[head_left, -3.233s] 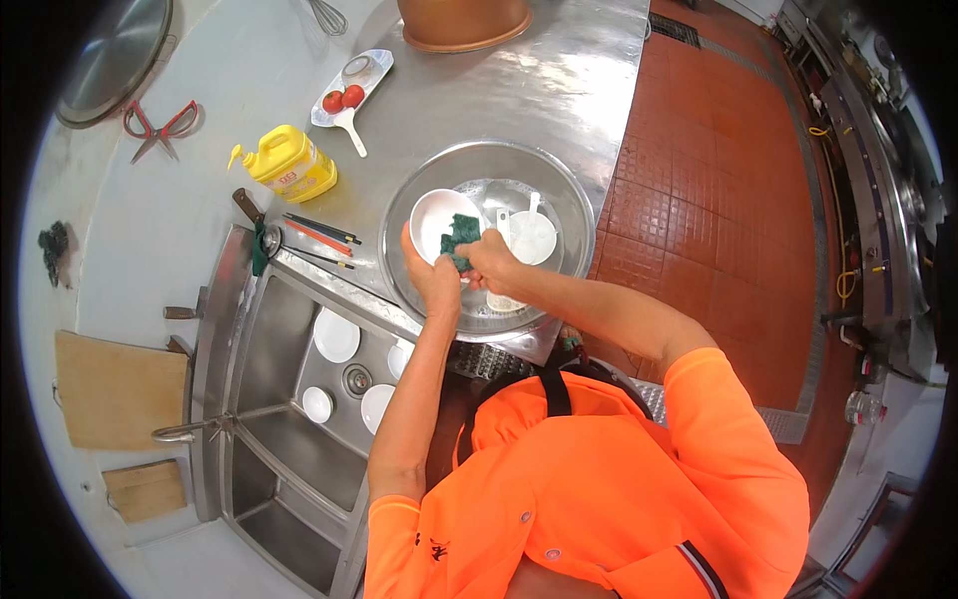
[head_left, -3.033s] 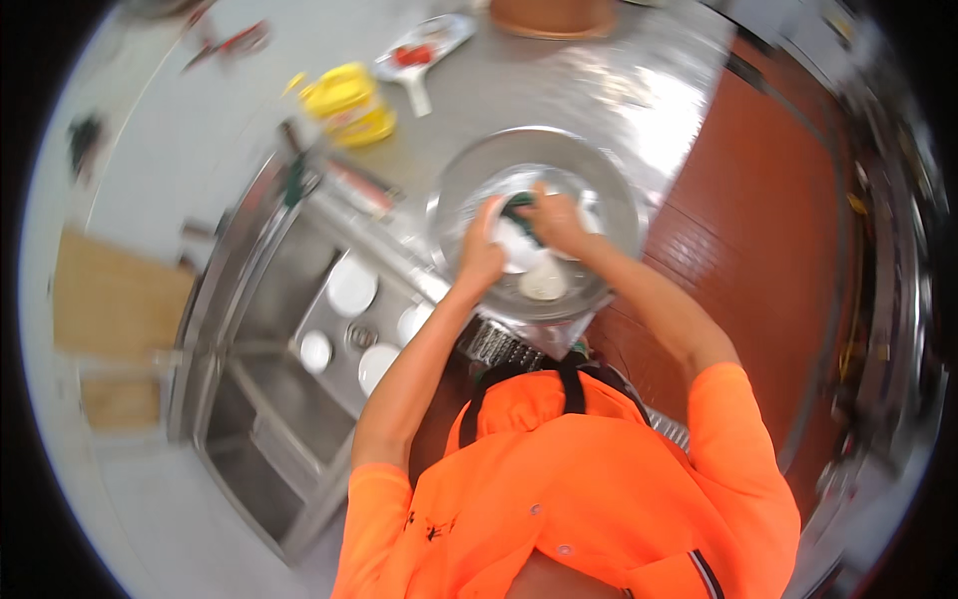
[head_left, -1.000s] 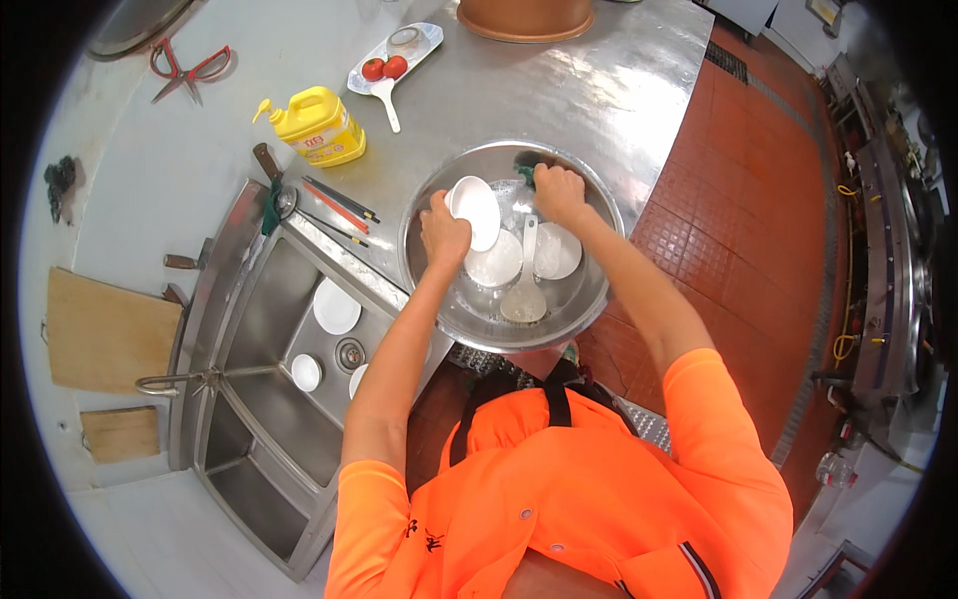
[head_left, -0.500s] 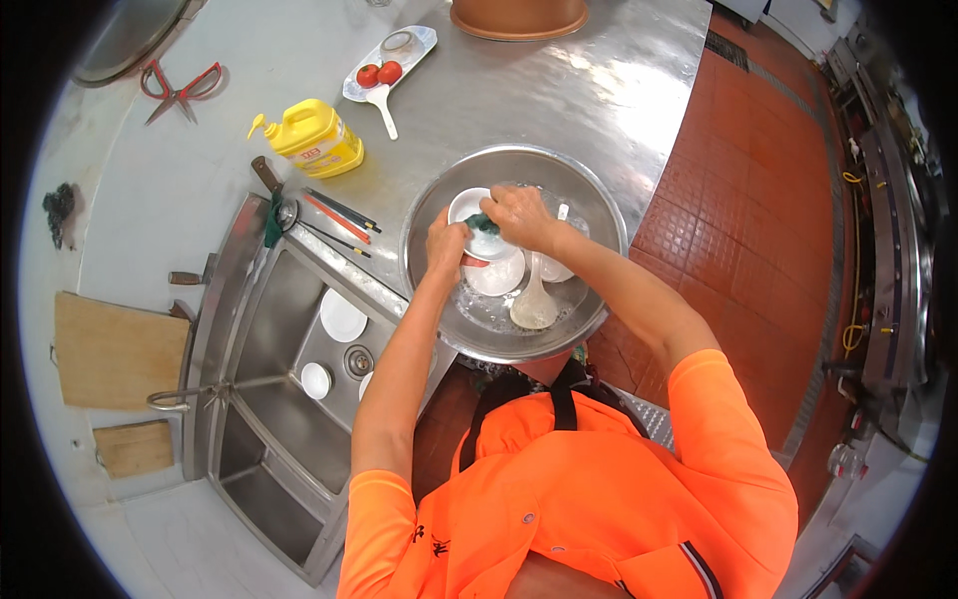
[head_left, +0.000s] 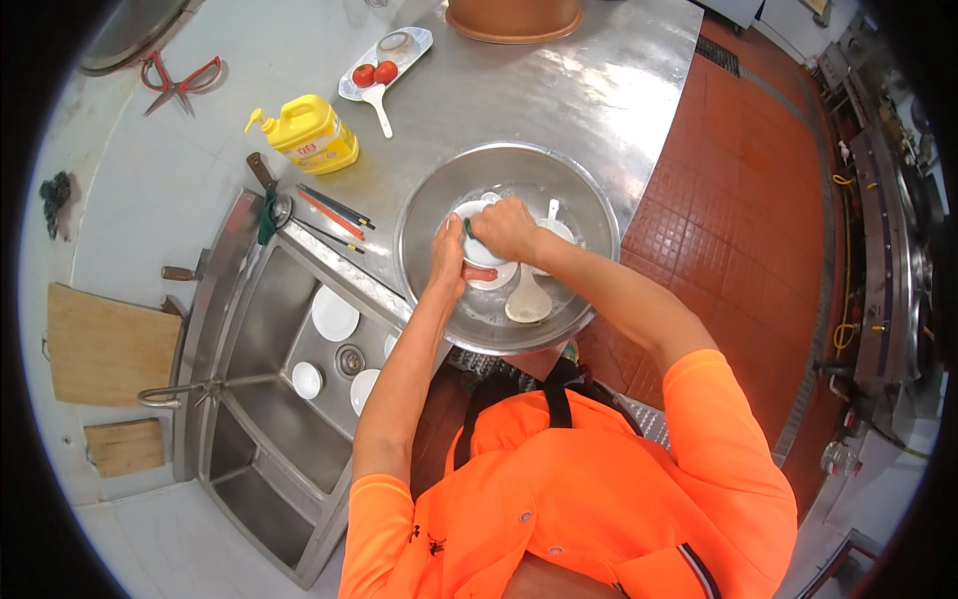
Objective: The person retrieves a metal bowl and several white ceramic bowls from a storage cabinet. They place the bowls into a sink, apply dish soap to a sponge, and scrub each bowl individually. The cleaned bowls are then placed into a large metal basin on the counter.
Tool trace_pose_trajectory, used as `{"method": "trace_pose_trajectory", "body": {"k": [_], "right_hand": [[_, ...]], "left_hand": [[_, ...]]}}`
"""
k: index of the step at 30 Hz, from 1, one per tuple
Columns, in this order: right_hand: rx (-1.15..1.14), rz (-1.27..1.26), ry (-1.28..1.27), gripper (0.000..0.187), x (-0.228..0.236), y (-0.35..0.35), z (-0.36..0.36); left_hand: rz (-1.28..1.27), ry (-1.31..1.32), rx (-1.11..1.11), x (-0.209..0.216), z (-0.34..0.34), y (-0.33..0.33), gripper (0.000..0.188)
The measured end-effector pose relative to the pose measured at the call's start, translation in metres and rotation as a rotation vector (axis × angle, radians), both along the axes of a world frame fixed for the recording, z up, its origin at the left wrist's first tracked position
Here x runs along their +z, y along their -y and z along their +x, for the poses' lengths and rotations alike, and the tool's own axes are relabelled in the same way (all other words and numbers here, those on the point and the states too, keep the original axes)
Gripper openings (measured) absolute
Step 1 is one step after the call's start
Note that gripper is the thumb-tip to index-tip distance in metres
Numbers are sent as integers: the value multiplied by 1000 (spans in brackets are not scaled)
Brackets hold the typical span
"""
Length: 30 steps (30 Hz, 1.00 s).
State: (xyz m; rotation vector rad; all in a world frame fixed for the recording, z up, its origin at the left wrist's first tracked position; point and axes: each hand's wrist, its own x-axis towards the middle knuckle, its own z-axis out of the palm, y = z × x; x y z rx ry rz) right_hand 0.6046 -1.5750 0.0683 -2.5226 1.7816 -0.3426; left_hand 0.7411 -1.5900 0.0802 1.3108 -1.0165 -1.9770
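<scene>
Over a wide steel basin (head_left: 582, 190), my left hand (head_left: 451, 256) grips the left side of a white bowl (head_left: 483, 253), its fingers wrapped beneath. My right hand (head_left: 506, 230) is closed on a dark green scouring pad (head_left: 469, 229) and presses it to the inside of the bowl, hiding part of both. Below the bowl in the basin are sudsy water, a pale serving spoon (head_left: 528, 302) and other white dishes, partly covered by my hands and forearm.
Left of the basin is a steel sink (head_left: 261, 349) holding several white dishes (head_left: 335, 314). A yellow pump bottle (head_left: 317, 138), chopsticks (head_left: 334, 212), red-handled scissors (head_left: 180, 84) and a tray (head_left: 409, 66) with two tomatoes lie on the counter. Red tiled floor (head_left: 714, 200) lies to the right.
My right hand has moved slightly down and left across the bowl with the scouring pad. The bowl has tilted a little, and my left hand still holds it.
</scene>
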Motion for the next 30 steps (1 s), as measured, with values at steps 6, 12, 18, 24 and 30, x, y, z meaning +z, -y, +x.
{"method": "trace_pose_trajectory", "body": {"k": [6, 12, 18, 24, 30], "right_hand": [[-198, 288, 464, 32, 16, -13, -21], [-468, 176, 414, 43, 23, -30, -24], [-685, 109, 1134, 31, -33, -35, -3], [-751, 268, 1331, 26, -31, -44, 5], [-50, -66, 421, 30, 16, -28, -51]], "left_hand": [[-300, 173, 58, 3, 4, -3, 42], [-445, 336, -15, 2, 10, 4, 59], [-726, 372, 38, 17, -14, -16, 60], [-864, 350, 164, -11, -18, -31, 66], [-856, 361, -403, 13, 1, -19, 60]]}}
